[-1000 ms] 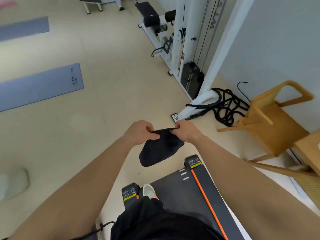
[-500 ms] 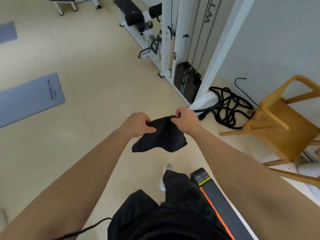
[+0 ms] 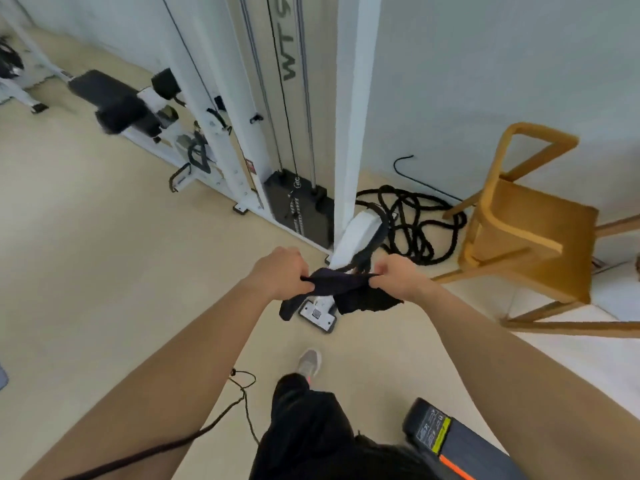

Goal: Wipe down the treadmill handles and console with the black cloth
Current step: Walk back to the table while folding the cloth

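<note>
The black cloth (image 3: pixel 341 284) is pinched taut between left hand (image 3: pixel 280 273) and right hand (image 3: pixel 398 277); wiping is not yet begun, and the handles must be reached next.

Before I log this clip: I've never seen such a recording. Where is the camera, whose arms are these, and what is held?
The camera sits on the person's head, looking forward and down, so the two bare arms are the wearer's own. The left hand and right hand each grip one end of a black cloth, stretched between them in the air. Below is one shoe on the beige floor. The dark slab with the orange stripe at bottom right is an end of the treadmill; its handles and console are out of view. Ahead stand a white cable machine, a coiled black rope and a wooden chair.
</note>
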Tool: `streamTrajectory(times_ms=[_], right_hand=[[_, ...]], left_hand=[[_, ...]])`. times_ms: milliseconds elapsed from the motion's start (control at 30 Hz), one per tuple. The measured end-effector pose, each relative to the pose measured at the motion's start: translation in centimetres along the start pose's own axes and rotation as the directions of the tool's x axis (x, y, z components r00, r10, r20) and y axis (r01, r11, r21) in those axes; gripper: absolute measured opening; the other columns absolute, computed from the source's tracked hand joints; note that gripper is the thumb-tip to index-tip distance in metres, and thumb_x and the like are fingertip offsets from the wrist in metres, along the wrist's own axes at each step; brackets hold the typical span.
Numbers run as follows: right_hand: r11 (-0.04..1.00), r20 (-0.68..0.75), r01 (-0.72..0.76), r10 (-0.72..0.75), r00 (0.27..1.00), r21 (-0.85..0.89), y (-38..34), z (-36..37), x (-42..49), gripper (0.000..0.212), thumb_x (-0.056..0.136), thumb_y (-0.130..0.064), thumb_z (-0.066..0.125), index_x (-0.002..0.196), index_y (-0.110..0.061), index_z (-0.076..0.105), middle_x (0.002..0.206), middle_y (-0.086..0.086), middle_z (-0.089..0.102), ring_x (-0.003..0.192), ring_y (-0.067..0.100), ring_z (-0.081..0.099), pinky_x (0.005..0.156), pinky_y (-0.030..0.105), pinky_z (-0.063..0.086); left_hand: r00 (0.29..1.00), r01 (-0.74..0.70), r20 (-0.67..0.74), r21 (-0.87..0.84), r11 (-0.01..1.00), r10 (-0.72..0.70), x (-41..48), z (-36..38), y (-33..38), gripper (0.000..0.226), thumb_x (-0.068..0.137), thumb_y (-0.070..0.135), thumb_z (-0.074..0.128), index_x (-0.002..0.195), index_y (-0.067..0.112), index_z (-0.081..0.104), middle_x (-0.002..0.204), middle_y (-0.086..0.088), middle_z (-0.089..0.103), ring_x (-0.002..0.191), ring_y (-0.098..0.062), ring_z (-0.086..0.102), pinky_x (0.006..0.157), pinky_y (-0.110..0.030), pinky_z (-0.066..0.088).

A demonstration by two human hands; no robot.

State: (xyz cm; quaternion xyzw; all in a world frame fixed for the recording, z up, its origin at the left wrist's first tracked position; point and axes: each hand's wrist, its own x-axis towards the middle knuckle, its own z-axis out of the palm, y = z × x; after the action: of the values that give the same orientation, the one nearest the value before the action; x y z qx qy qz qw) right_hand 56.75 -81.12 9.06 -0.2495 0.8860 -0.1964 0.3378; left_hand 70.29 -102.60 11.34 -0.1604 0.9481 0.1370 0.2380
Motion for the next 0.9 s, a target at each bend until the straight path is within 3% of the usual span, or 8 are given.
streamTrajectory(times_ms=[133,300,400,467,567,667,800,900], right_hand=[[0.976,-0.072,-0.136,0.15,0.986,0.168,3.9,-4.6,2.3,0.025,0.081,-0.022,0.073,0.067,-0.017,0.053,0.066,0.002,0.056,0.064,0.018,0.055,0.058,0.032,0.044],[0.881,-0.224,-0.256,0.363,0.904,0.397,10.6,-10.1,1.2,0.022,0.083,-0.03,0.08,0.083,-0.015,0.064,0.084,0.003,0.068,0.078,0.019,0.064,0.069,0.033,0.054],[0.826,-0.309,-0.271,0.459,0.833,0.495,15.0,-13.0,-1.0,0.01,0.088,-0.022,0.075,0.084,-0.015,0.07,0.087,-0.001,0.068,0.085,0.016,0.064,0.071,0.025,0.053],[0.779,-0.352,-0.3,0.542,0.763,0.55,18.2,-14.4,-2.7,0.006,0.091,-0.018,0.07,0.089,-0.013,0.073,0.09,0.0,0.07,0.083,0.013,0.064,0.068,0.023,0.051],[0.696,-0.413,-0.297,0.657,0.631,0.654,23.5,-16.1,-6.3,0.014,0.093,-0.015,0.063,0.094,-0.016,0.076,0.088,-0.002,0.072,0.082,0.015,0.066,0.072,0.03,0.058],[0.527,-0.415,-0.149,0.787,0.456,0.836,28.5,-17.5,-10.6,0.01,0.092,-0.013,0.066,0.094,-0.013,0.076,0.086,0.004,0.073,0.081,0.018,0.069,0.067,0.029,0.059],[0.355,-0.368,0.096,0.899,0.236,0.93,34.6,-19.6,-16.5,0.011,0.086,-0.017,0.076,0.089,-0.007,0.072,0.082,0.014,0.073,0.074,0.022,0.071,0.067,0.037,0.063],[0.258,-0.283,0.159,0.944,0.168,0.953,38.3,-20.6,-20.3,0.014,0.09,-0.02,0.071,0.09,-0.007,0.073,0.086,0.013,0.072,0.079,0.024,0.07,0.071,0.039,0.063]], left_hand=[[0.979,-0.194,0.045,-0.088,0.977,0.199,10.2,-3.2,1.9,0.005,0.092,0.029,0.066,0.096,0.026,0.067,0.103,-0.001,0.066,0.093,-0.02,0.062,0.083,-0.04,0.053],[0.942,-0.319,0.054,-0.174,0.932,0.332,19.0,-5.2,8.5,0.01,0.095,0.025,0.062,0.1,0.033,0.061,0.097,0.009,0.065,0.092,-0.016,0.063,0.082,-0.035,0.052],[0.886,-0.431,0.096,-0.196,0.881,0.454,22.8,-5.9,14.8,0.012,0.097,0.022,0.058,0.104,0.03,0.062,0.1,0.01,0.065,0.093,-0.014,0.062,0.081,-0.031,0.051],[0.837,-0.486,0.166,-0.214,0.848,0.522,25.0,-6.1,19.5,0.015,0.096,0.018,0.056,0.1,0.03,0.062,0.102,0.007,0.069,0.096,-0.016,0.065,0.083,-0.034,0.054],[0.738,-0.53,0.318,-0.272,0.803,0.595,27.4,-6.0,27.9,0.02,0.095,0.009,0.054,0.1,0.025,0.063,0.104,0.004,0.071,0.099,-0.017,0.067,0.09,-0.041,0.055],[0.648,-0.572,0.423,-0.279,0.771,0.634,28.6,-5.2,37.5,0.027,0.096,0.003,0.05,0.112,0.02,0.061,0.113,0.003,0.066,0.107,-0.018,0.063,0.093,-0.04,0.054],[0.563,-0.646,0.448,-0.285,0.708,0.694,28.2,-3.2,50.5,0.022,0.101,0.009,0.051,0.12,0.016,0.061,0.111,0.001,0.068,0.097,-0.014,0.064,0.069,-0.021,0.051],[0.575,-0.647,0.397,-0.315,0.695,0.715,27.1,-1.8,59.0,0.019,0.1,0.023,0.057,0.117,0.019,0.066,0.106,0.001,0.068,0.097,-0.015,0.063,0.068,-0.023,0.048]])
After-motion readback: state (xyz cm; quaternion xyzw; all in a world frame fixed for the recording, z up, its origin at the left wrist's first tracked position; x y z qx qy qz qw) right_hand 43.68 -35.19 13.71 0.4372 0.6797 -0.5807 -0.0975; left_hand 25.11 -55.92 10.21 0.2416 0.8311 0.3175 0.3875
